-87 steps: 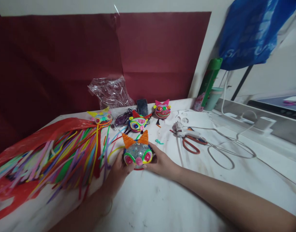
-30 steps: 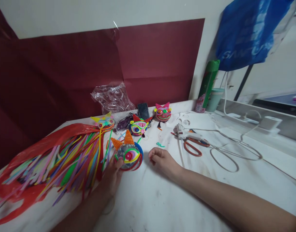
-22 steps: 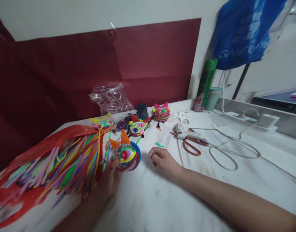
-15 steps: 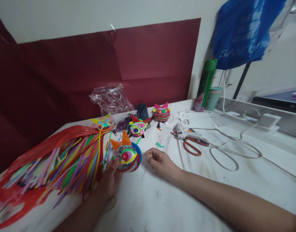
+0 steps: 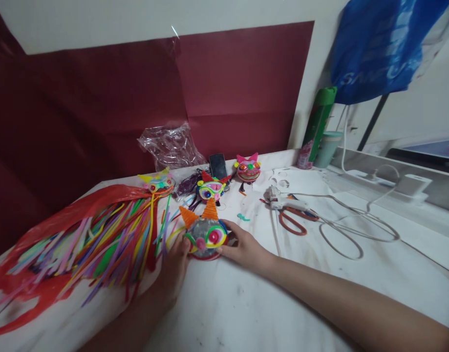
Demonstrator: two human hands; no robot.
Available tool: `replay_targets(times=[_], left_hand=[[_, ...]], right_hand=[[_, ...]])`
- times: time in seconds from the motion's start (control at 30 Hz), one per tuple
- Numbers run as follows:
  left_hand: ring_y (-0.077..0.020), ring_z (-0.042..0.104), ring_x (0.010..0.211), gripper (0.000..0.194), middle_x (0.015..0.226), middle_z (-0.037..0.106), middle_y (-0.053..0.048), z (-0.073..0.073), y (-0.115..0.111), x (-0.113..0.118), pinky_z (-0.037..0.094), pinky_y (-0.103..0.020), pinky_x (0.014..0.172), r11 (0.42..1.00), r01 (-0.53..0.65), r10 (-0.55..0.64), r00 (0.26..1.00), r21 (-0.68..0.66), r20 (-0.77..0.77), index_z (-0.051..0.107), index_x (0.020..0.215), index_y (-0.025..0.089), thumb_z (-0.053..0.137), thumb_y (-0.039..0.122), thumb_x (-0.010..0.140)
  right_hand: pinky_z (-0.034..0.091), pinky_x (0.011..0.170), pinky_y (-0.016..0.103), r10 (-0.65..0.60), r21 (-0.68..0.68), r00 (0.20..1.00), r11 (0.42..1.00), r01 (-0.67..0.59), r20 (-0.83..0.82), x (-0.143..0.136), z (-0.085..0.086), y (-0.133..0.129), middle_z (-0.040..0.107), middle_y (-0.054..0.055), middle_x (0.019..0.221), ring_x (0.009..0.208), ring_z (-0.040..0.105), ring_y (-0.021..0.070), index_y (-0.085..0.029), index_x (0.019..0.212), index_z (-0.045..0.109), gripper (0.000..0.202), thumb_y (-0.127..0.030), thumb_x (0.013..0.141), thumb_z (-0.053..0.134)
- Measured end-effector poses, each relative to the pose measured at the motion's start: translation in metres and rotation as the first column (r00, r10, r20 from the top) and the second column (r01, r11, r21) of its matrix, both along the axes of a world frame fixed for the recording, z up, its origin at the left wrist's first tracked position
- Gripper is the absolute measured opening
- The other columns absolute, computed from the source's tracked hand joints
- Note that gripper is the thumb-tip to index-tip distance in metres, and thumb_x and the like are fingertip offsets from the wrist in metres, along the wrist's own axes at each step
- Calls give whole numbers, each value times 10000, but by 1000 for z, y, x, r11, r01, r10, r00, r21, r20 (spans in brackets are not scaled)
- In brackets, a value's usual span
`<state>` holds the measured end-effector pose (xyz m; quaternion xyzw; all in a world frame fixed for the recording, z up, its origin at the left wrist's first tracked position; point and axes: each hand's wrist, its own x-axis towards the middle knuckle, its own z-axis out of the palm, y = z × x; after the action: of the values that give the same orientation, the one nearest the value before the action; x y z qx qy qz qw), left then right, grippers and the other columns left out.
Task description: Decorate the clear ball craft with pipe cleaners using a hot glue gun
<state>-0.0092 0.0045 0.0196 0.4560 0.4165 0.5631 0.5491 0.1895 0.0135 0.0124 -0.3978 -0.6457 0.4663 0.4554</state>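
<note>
orange-eared head in a two-handed hold. the right hand [image 5: 248,248], free and just beside the orange-eared head [image 5: 203,231] a moment ago, has closed in against its side, and the head has turned from a one-eyed side view to show both pink-centred eyes and the pink nose; the piece now appears better steadied, with its front easier to inspect. the left hand [image 5: 176,261] grips the opposite side, its thumb beside the green-rimmed eye. fingers of both hands are curved and narrowed around the rounded body, holding it between them; whether its base touches the surface [image 5: 242,308] cannot be told. both forearms reach inward from the lower corners, the right one long and slanting, the left more steeply raised. just behind the held piece lies the red-eared head [image 5: 210,191]; farther back stands the pink-eared head [image 5: 248,169]. to the left, coloured strips [image 5: 110,244] spread over a red plastic sheet [image 5: 96,201]; to the right, a white glue gun [image 5: 279,200] lies by orange-handled scissors [image 5: 293,231]
</note>
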Motion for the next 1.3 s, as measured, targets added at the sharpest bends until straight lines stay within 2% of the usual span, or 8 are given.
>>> replay_targets(times=[0.1,0.17,0.3,0.4,0.67,0.8,1.03,1.3], left_hand=[[-249,615,1052,485,1093,688,-84,-3,-1,1,487,-404,903,996,89,-87,991,-13,100,574,1196,230,546,532,817],[-254,612,1056,529,1115,679,-105,-4,0,1,494,-387,876,995,98,-96,988,-12,124,571,1193,207,558,561,800],[-268,620,1026,628,1160,655,-143,-7,3,-1,512,-370,794,996,88,-86,994,-19,72,552,1195,167,619,591,736],[-260,618,1027,571,1228,619,-137,-10,3,-4,512,-348,760,997,81,-81,996,4,32,552,1187,179,638,530,745],[-245,615,1023,502,1175,639,-111,-17,3,-7,493,-321,760,988,130,-120,987,87,-110,524,1237,191,611,419,798],[-237,621,988,515,1136,651,-110,-16,3,-5,486,-321,757,988,125,-110,980,85,-164,509,1242,179,622,370,778],[-237,626,973,481,1079,671,-95,-4,-1,4,490,-338,789,996,40,-20,970,80,-243,520,1161,171,645,341,729],[-269,635,985,416,1039,689,-102,0,-2,8,496,-363,803,996,-31,51,968,84,-246,551,1027,172,692,355,681]], right_hand=[[520,714,322,61,-77,992,995,-70,-110,2,1,4,641,83,1074,891,596,210,-185,1265,504,700,-540,702,722],[514,630,289,91,-147,981,982,-117,-170,4,2,6,633,84,1091,875,591,201,-197,1259,518,669,-560,725,696],[502,589,248,122,-194,958,965,-175,-259,7,2,7,603,91,1179,851,581,168,-211,1253,547,612,-526,749,694],[503,596,239,130,-216,950,957,-195,-283,8,2,6,609,84,1177,837,580,157,-218,1243,564,588,-502,749,708],[496,592,235,115,-250,948,949,-194,-297,7,0,6,619,64,1175,790,578,142,-233,1217,584,570,-508,737,718],[497,604,236,128,-251,950,947,-203,-285,7,-1,7,617,71,1171,787,568,137,-220,1218,576,563,-509,752,705],[491,608,248,146,-203,961,960,-195,-235,5,-2,6,637,74,1077,845,573,168,-203,1200,584,542,-516,770,685],[494,602,256,140,-189,972,966,-176,-188,5,-1,4,644,75,1046,837,579,177,-192,1183,594,546,-545,772,664]])
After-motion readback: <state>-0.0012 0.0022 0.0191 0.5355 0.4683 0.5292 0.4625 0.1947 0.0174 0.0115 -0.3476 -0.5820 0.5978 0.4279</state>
